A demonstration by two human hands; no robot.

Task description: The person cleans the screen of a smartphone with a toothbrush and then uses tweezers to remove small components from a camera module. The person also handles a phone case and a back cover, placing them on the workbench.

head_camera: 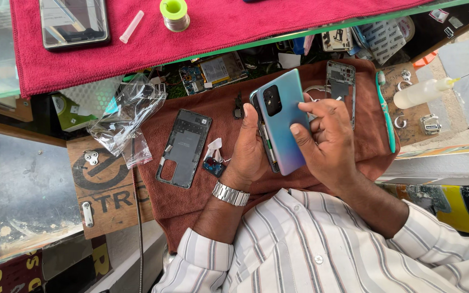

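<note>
Striped sleeves: bottom of frame, nearest.
Left hand [248, 154]: grasping phone [284, 122] along its left edge.
Right hand [327, 138]: fingers pressing phone's back.
Phone: centre frame, above brown cloth [191, 201], long axis tilted upright.

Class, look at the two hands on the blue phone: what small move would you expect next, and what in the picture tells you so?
Probably pressing the blue back cover down along its edge: the left hand cradles the phone, a gap shows at that side, and the right hand fingers rest on the cover.

A phone repair stall: bare circuit boards [213, 72], loose phone back cover [183, 148], solder spool [174, 13].
</note>
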